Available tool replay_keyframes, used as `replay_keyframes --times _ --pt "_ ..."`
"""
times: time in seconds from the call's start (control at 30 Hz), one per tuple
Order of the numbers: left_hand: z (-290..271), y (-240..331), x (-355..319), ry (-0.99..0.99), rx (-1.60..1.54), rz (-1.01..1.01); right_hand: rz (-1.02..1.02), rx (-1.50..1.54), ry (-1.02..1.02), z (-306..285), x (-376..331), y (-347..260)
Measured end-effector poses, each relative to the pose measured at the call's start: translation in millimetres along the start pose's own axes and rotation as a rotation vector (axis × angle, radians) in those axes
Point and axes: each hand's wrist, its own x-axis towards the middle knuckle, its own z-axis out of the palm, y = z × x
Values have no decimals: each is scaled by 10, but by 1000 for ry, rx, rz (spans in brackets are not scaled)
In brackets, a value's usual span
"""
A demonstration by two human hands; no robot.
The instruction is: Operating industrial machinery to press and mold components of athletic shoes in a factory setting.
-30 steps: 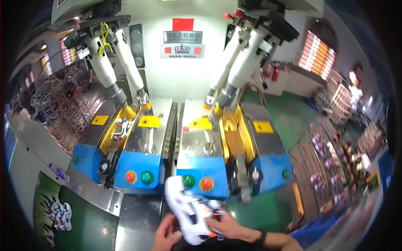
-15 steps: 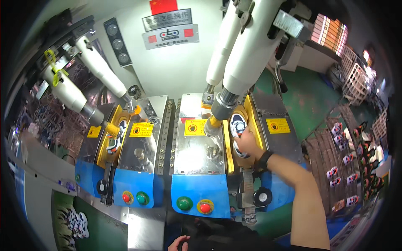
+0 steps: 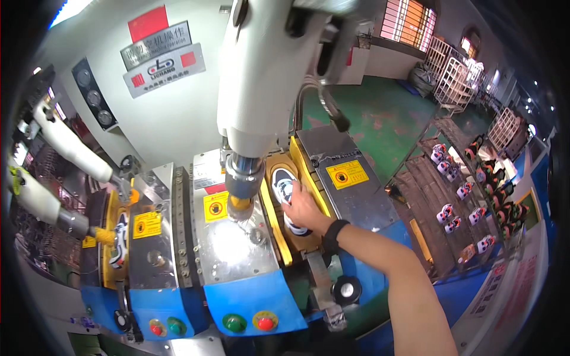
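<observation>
Since a second ago, one white-and-black shoe point(image 3: 283, 185) has moved from in front of the machine into a yellow-walled cradle point(image 3: 275, 223), sole down. Curled narrow, the right hand point(image 3: 303, 207) holds its upper; the left hand is out of view. Good seating likely means centring it between the walls, fingers clear of the metal ram point(image 3: 243, 172) alongside.

And there's the black-and-white sneaker point(image 3: 283, 180), lying lengthwise beneath the right hand point(image 3: 304, 209), middle hidden by the grip, one rounded, white-rimmed end showing beyond it, the other peeking out nearside!
</observation>
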Motion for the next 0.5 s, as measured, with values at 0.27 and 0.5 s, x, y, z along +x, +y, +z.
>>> replay_keyframes --times 0.27,0.5 --pt "-605 828 337 127 225 894 -65 -53 10 -861 -448 -546" --pt "-642 2466 1478 73 356 1208 -102 354 -26 -1536 -55 -878"
